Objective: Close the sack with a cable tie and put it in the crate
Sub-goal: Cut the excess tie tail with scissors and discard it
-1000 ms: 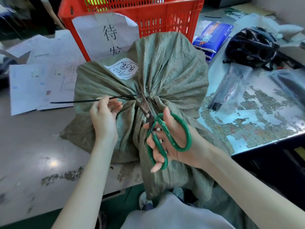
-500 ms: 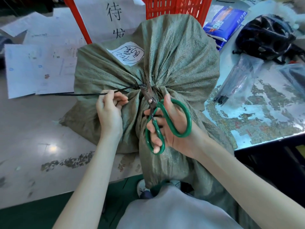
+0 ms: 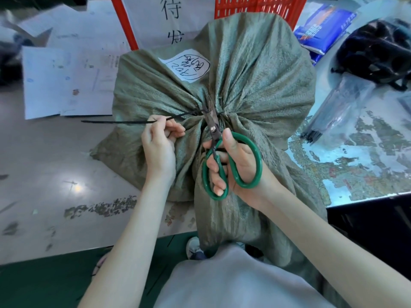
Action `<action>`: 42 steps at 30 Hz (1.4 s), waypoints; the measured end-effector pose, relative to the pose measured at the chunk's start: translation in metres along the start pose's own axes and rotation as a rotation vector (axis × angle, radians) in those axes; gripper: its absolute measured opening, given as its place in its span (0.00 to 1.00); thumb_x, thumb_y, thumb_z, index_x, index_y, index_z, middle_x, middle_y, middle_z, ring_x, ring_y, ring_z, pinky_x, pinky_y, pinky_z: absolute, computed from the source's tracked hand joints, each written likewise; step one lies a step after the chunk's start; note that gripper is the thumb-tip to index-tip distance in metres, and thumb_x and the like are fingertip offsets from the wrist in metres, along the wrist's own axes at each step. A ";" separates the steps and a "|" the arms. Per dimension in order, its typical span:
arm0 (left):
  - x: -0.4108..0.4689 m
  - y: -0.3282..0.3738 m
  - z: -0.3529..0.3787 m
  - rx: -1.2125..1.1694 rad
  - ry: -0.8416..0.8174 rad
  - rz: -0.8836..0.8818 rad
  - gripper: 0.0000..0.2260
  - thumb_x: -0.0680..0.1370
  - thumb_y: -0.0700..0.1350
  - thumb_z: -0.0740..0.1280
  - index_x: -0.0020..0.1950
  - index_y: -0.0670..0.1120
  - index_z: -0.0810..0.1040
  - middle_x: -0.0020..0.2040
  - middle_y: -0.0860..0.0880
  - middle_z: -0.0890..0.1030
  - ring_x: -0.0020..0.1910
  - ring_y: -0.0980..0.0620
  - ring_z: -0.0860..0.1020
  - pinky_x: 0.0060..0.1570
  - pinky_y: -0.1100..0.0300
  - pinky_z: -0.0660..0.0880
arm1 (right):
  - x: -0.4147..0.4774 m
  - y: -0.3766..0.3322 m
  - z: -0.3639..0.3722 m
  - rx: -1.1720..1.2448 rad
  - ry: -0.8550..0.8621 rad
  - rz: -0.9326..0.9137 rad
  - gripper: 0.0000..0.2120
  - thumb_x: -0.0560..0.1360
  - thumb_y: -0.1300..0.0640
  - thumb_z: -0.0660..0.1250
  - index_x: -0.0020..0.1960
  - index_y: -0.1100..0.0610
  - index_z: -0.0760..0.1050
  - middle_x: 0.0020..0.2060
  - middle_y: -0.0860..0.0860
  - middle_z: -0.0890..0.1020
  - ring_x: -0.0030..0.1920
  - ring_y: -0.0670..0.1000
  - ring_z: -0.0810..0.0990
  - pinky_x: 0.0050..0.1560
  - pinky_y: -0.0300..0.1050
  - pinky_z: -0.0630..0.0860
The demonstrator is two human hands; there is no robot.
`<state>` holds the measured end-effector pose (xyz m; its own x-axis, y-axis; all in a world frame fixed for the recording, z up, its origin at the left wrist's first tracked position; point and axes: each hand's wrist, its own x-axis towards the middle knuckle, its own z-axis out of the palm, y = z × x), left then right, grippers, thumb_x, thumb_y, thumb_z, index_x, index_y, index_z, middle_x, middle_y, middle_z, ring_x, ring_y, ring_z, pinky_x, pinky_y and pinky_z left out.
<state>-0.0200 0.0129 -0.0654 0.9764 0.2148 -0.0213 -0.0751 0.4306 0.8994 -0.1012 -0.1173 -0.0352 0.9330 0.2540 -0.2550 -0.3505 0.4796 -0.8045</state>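
Green woven sack (image 3: 255, 70) lies on the worn table (image 3: 44, 185), its gathered neck cinched by a black cable tie (image 3: 124, 122). Left of the neck, the left hand (image 3: 159, 144) pinches the tie's loose tail, pulled taut. Just below the neck, the right hand (image 3: 235, 165) grips green-handled scissors (image 3: 222, 161), blades nearly closed at the tie. Behind the sack stands the red crate (image 3: 255, 6).

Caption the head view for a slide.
Left hand holds the cable tie tail taut while right hand sets green scissors at the sack neck.
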 end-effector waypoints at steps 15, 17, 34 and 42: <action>0.002 -0.002 -0.002 0.020 -0.020 0.012 0.15 0.80 0.35 0.54 0.34 0.43 0.68 0.26 0.55 0.75 0.29 0.54 0.74 0.34 0.62 0.72 | -0.003 0.004 -0.001 -0.056 0.050 -0.031 0.20 0.75 0.43 0.60 0.53 0.60 0.71 0.26 0.54 0.67 0.18 0.50 0.63 0.19 0.38 0.65; 0.002 -0.002 -0.002 0.014 -0.021 0.011 0.15 0.80 0.34 0.54 0.34 0.43 0.68 0.26 0.55 0.75 0.28 0.54 0.74 0.34 0.62 0.72 | -0.003 0.005 -0.001 -0.049 0.053 -0.042 0.20 0.75 0.44 0.60 0.53 0.61 0.71 0.26 0.54 0.67 0.17 0.49 0.62 0.19 0.37 0.65; -0.001 -0.003 -0.005 0.006 -0.015 0.016 0.14 0.80 0.35 0.54 0.35 0.43 0.68 0.26 0.54 0.75 0.28 0.54 0.75 0.34 0.62 0.73 | -0.010 0.005 -0.001 -0.110 0.122 -0.115 0.19 0.76 0.47 0.63 0.51 0.65 0.72 0.22 0.53 0.66 0.15 0.49 0.62 0.18 0.36 0.64; -0.003 -0.002 -0.005 0.049 -0.022 0.019 0.15 0.81 0.36 0.55 0.35 0.43 0.68 0.26 0.55 0.75 0.28 0.55 0.75 0.35 0.61 0.73 | -0.024 -0.028 0.006 -0.224 0.062 -0.330 0.19 0.76 0.55 0.63 0.53 0.72 0.66 0.24 0.55 0.67 0.15 0.50 0.62 0.17 0.38 0.64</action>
<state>-0.0237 0.0154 -0.0693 0.9793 0.2025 0.0052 -0.0840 0.3828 0.9200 -0.1147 -0.1314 -0.0033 0.9980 0.0626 0.0102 -0.0111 0.3300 -0.9439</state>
